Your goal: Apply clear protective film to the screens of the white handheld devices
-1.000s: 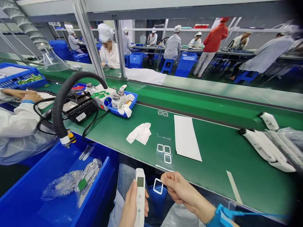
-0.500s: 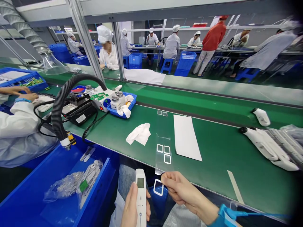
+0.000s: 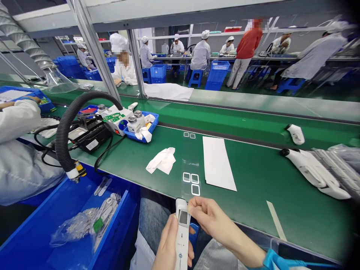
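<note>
My left hand [image 3: 168,238] is wrapped around a white handheld infrared thermometer [image 3: 182,240], its small grey screen facing up. Over that screen lies a white-bordered square sticker [image 3: 180,216], slightly off line with it. My right hand [image 3: 208,214] pinches the sticker at its upper right corner, fingertips close against the thermometer's edge. Whether the sticker is stuck down cannot be seen. Just beyond, on the green bench, a clear strip [image 3: 190,162] carries several like stickers, three of them at its near end.
Left of the strip lies a crumpled white cloth [image 3: 161,160]; right of it, white paper [image 3: 219,165]. More white thermometers [image 3: 309,170] rest at far right. A blue bin [image 3: 120,210] with bagged parts stands below left, under a black flexible hose [image 3: 62,138]. A co-worker's sleeve [image 3: 21,116] shows at left.
My left hand has raised the thermometer and moved it right. The sticker, held apart from it before, now lies over its screen, with my right hand still pinching it.
</note>
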`<state>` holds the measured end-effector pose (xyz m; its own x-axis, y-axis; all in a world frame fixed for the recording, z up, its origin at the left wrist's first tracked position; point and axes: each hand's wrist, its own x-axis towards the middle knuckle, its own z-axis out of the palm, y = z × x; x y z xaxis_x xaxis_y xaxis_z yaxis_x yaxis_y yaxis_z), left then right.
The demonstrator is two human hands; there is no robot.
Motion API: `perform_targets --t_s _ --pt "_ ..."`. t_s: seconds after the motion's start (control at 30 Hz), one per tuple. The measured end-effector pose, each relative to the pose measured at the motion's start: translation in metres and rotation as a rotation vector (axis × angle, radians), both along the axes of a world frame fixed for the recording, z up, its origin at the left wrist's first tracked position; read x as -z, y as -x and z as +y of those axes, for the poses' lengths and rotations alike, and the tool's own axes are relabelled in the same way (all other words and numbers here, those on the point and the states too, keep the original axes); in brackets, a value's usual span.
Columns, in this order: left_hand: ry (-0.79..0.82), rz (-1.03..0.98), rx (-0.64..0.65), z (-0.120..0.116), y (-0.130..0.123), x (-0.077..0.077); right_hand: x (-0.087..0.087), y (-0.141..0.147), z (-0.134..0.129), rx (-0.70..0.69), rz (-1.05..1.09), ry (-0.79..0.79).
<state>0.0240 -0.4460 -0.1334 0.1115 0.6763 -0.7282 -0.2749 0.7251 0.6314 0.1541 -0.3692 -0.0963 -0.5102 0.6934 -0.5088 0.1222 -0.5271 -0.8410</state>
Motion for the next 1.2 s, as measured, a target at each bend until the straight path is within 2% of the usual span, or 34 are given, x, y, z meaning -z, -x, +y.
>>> perform_targets --t_s 0.1,0.37,0.47,0.7,0.83,1.07,1.2 --pt "0.034 -0.023 0.0 0.001 -0.002 0.003 0.007 -0.002 -0.001 -0.004 0.038 -0.012" --pt "0.062 -0.046 0.023 0.0 -0.005 0.008 0.042 -0.007 -0.006 0.003 0.043 -0.06" --pt "0.068 -0.059 0.037 0.001 -0.006 0.007 0.045 -0.009 -0.006 0.008 0.029 -0.058" --pt "0.054 -0.068 0.041 0.003 -0.008 0.007 0.038 -0.009 -0.01 0.036 -0.056 -0.122" --pt "0.058 -0.063 0.016 0.004 -0.01 0.007 0.042 -0.012 -0.02 0.041 -0.139 -0.285" --pt "0.102 -0.016 -0.052 0.006 -0.016 -0.001 0.061 -0.022 -0.036 0.06 -0.367 -0.791" --pt "0.071 0.001 -0.064 0.008 -0.02 -0.003 0.063 -0.023 -0.038 0.094 -0.39 -0.881"
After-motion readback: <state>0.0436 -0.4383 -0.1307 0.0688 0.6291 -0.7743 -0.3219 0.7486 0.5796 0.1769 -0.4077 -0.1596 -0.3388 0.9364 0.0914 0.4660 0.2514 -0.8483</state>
